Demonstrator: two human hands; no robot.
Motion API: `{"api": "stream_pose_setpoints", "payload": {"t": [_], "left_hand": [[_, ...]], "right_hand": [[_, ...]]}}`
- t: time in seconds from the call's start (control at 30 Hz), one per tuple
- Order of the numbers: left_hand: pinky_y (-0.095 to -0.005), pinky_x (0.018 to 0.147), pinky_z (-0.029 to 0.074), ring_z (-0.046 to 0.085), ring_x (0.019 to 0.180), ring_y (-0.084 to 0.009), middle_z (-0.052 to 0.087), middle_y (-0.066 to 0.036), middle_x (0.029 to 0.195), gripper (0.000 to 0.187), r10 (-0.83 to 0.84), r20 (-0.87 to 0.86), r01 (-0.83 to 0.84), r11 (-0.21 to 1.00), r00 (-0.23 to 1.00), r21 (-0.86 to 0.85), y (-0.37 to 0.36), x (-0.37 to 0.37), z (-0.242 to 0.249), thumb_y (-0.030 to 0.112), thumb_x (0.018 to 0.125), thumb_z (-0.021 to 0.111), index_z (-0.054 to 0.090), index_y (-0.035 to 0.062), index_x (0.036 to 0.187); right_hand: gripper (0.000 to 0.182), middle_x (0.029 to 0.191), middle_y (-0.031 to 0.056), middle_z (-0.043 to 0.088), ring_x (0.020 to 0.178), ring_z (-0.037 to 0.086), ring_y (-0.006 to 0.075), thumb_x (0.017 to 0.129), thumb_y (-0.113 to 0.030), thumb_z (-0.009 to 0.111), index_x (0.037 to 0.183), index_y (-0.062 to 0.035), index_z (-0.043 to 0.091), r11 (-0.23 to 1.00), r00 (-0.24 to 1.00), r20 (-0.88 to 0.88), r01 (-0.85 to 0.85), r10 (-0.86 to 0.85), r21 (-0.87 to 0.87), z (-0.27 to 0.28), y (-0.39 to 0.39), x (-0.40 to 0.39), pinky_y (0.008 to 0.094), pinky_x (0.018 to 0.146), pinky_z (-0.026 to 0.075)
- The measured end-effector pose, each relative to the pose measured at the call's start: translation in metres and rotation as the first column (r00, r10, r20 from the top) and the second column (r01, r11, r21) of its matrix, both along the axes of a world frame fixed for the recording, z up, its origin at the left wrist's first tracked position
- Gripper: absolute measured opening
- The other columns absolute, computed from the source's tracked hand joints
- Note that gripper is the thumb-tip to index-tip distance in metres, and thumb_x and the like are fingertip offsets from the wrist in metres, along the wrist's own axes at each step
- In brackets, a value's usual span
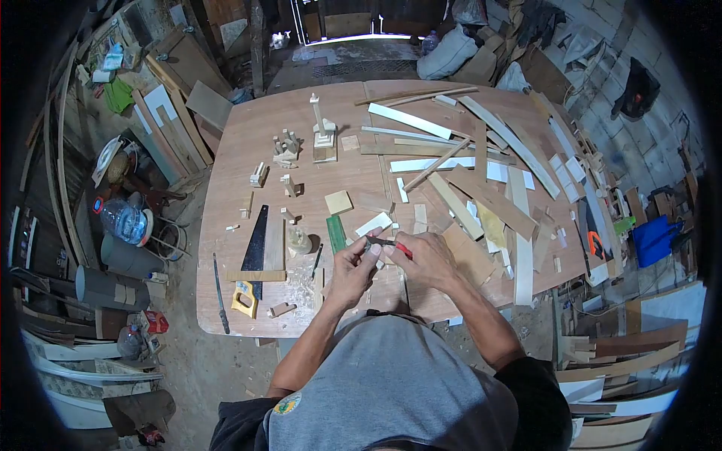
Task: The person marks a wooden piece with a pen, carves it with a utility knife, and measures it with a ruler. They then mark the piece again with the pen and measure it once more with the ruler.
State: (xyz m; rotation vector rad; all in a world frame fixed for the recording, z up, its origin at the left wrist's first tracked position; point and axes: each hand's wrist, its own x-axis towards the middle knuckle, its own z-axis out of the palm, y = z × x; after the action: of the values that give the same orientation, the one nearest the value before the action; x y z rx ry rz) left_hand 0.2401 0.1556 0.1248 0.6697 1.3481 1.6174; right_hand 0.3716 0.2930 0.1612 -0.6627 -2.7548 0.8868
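Over the table's front part, my right hand [426,257] is closed round the red handle of a small hand tool [404,249]. The tool's dark end points left into my left hand [353,272], whose fingers are pinched together near it. What those fingers hold is too small to make out. Beyond my hands lie a white block [373,224] and a green strip [336,234]. A glue bottle or pale rounded object [299,242] stands to the left, with wood shavings around it.
A handsaw [260,237] with a yellow handle lies left on the table [241,150], beside a thin rod [219,293]. Small wooden models [323,134] stand at the back left. Long wood strips [511,143] and boards [492,201] cover the right side.
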Motion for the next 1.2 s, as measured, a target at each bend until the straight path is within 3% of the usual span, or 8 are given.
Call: {"api": "stream_pose_setpoints", "payload": {"t": [0.3,0.43,0.5,0.63,0.7,1.1,1.13,1.2], "left_hand": [[-0.02,0.042,0.022,0.032,0.048,-0.0002,0.042,0.01,0.067,0.038,0.019,0.073,-0.018,1.0,0.997,-0.013,0.001,0.0,-0.007,0.024,0.103,0.058,0.058,0.0111,0.139],[-0.021,0.04,0.021,0.029,0.045,-0.0003,0.042,0.011,0.06,0.042,0.029,0.15,-0.026,0.999,0.988,-0.021,0.004,-0.002,-0.015,0.022,0.102,0.061,0.056,0.0099,0.142],[-0.0209,0.04,0.02,0.029,0.045,-0.0004,0.041,0.011,0.06,0.043,0.035,0.18,-0.031,0.999,0.983,-0.028,0.003,-0.003,-0.014,0.022,0.101,0.063,0.055,0.0104,0.142],[-0.0213,0.039,0.019,0.027,0.044,-0.0013,0.042,0.01,0.061,0.046,-0.043,0.318,0.046,0.999,0.947,-0.003,-0.001,-0.004,-0.008,0.021,0.099,0.065,0.054,0.0107,0.142],[-0.0215,0.039,0.018,0.027,0.044,-0.0017,0.042,0.01,0.061,0.045,-0.071,0.326,0.069,0.997,0.942,0.019,-0.001,-0.003,-0.008,0.021,0.099,0.066,0.054,0.011,0.142],[-0.0193,0.037,0.021,0.03,0.043,-0.0014,0.041,0.009,0.063,0.039,-0.059,0.413,0.053,0.998,0.909,0.027,-0.005,0.003,-0.011,0.031,0.101,0.062,0.059,0.0141,0.136],[-0.0198,0.036,0.021,0.03,0.043,-0.0019,0.039,0.009,0.062,0.039,-0.023,0.415,0.033,0.999,0.91,-0.017,-0.005,0.005,-0.01,0.033,0.101,0.062,0.059,0.014,0.135],[-0.0203,0.036,0.022,0.03,0.043,-0.0024,0.038,0.008,0.061,0.038,0.019,0.415,0.007,0.998,0.91,-0.061,-0.005,0.009,-0.012,0.034,0.102,0.061,0.06,0.014,0.134]], "right_hand": [[0.044,0.069,0.0144,0.068,0.064,0.068,0.036,0.094,-0.047,0.06,0.094,-0.0036,0.067,0.959,0.998,-0.051,0.055,-0.042,0.279,-0.011,-0.003,-0.003,0.0502,0.062,0.051],[0.042,0.067,0.0158,0.066,0.064,0.068,0.0361,0.095,-0.045,0.06,0.093,-0.0032,0.065,0.963,0.996,-0.086,0.052,-0.03,0.266,-0.013,0.0,-0.001,0.0477,0.06,0.049],[0.043,0.063,0.0168,0.058,0.058,0.06,0.0355,0.095,-0.042,0.06,0.079,-0.0023,0.059,0.988,0.97,-0.201,0.121,-0.137,-0.093,-0.02,0.006,-0.001,0.047,0.057,0.044],[0.043,0.06,0.0179,0.055,0.056,0.058,0.0358,0.096,-0.04,0.059,0.078,-0.002,0.059,0.986,0.981,-0.185,0.034,-0.064,-0.165,-0.024,0.01,0.004,0.0474,0.056,0.042],[0.045,0.067,0.0227,0.062,0.065,0.065,0.0397,0.098,-0.042,0.057,0.083,0.0002,0.063,0.999,0.999,-0.008,-0.049,0.048,-0.017,-0.021,0.01,0.003,0.0472,0.06,0.047],[0.041,0.071,0.0175,0.068,0.066,0.068,0.039,0.096,-0.043,0.06,0.101,-0.0031,0.068,0.982,0.995,-0.081,-0.038,0.054,0.187,-0.009,-0.006,0.004,0.0477,0.063,0.051],[0.041,0.071,0.0175,0.068,0.066,0.068,0.039,0.096,-0.043,0.06,0.101,-0.0031,0.068,0.981,0.995,-0.081,-0.042,0.058,0.188,-0.012,-0.007,0.004,0.0477,0.063,0.051],[0.043,0.069,0.0166,0.065,0.064,0.065,0.037,0.095,-0.045,0.059,0.084,-0.0038,0.062,0.954,0.993,-0.111,0.069,-0.038,0.29,-0.023,-0.007,0.002,0.0478,0.061,0.046]]}}
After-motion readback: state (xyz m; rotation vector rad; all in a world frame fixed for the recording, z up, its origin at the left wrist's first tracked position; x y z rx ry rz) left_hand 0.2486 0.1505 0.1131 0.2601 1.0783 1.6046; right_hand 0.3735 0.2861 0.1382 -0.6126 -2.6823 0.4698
